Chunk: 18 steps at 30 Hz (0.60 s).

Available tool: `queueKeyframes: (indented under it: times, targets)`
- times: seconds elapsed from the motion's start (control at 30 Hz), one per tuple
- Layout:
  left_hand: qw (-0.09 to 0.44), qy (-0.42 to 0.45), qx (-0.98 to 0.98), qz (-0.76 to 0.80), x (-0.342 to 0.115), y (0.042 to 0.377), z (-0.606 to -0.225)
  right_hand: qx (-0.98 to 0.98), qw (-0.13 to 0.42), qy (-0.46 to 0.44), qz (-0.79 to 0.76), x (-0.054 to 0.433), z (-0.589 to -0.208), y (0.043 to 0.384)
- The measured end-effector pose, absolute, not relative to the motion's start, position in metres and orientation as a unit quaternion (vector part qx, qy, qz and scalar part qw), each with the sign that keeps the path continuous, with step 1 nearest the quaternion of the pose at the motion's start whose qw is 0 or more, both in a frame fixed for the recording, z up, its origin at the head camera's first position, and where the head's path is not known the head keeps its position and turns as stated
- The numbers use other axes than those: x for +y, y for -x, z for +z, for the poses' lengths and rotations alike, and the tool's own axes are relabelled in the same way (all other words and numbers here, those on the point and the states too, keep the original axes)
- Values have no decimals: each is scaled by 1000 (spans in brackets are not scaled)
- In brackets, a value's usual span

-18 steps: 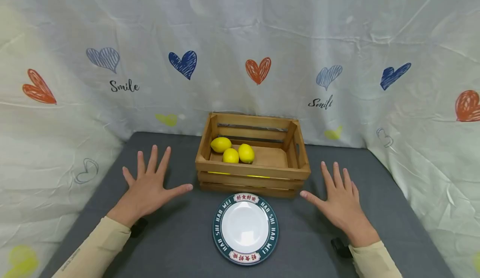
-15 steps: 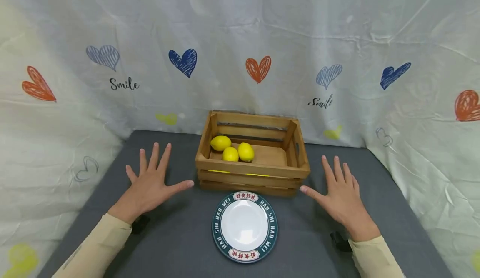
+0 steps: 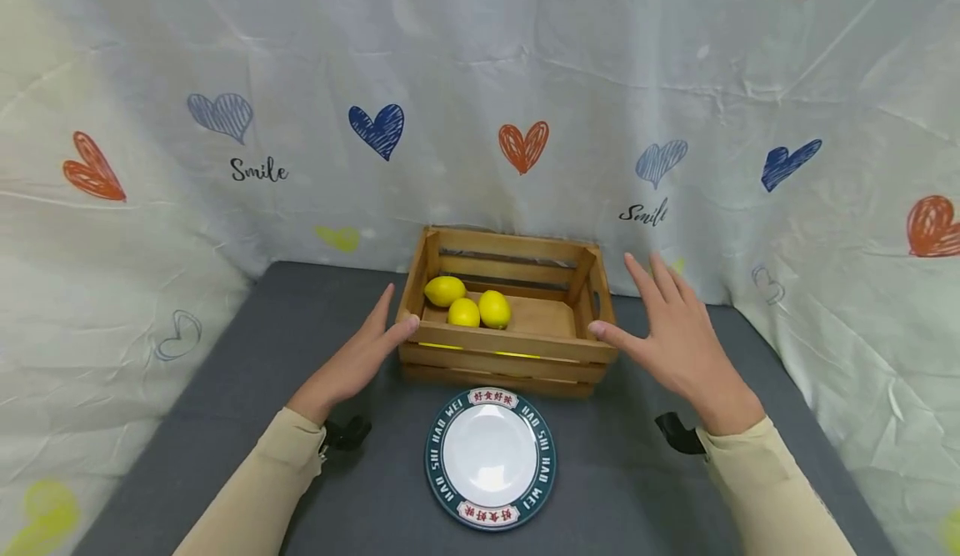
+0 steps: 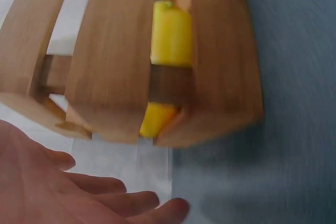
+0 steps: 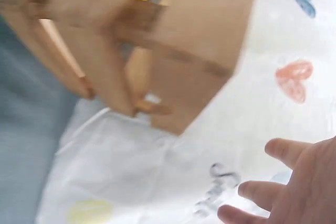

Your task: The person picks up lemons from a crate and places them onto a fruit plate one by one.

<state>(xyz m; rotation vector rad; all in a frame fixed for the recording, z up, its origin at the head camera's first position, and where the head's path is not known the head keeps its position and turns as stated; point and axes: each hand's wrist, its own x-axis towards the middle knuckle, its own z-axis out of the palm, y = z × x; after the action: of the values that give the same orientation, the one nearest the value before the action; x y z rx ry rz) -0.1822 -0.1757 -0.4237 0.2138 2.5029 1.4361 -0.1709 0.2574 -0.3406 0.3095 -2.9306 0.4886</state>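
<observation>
Left hand (image 3: pixel 356 364), crate (image 3: pixel 510 340), right hand (image 3: pixel 682 348): a wide, empty grip at either end.
On the left, the table (image 3: pixel 247 389) stretches from its slanting edge to the left hand, fingers straight, thumb overlapping the crate's near left corner; contact is unclear. Three lemons (image 3: pixel 495 310) lie in the crate's left half, bare floor to their right. Just before its front wall lies the plate (image 3: pixel 491 456), tabletop separating it from both sleeves (image 3: pixel 258 481). The right hand's straight fingers rise beside the crate's right end, its thumb spread wide; more tabletop runs on to the right edge.
</observation>
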Motion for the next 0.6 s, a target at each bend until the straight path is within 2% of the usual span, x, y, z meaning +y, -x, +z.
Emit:
queueKeyframes:
  times: [0.23,0.6]
  targets:
    - [154,-78,813,556,-166,191,-431,-978,48,-156,133,219,-314,198]
    - [174,-70,781,596,-159,192,-443,-958,-18,-266,106,146,-303,252]
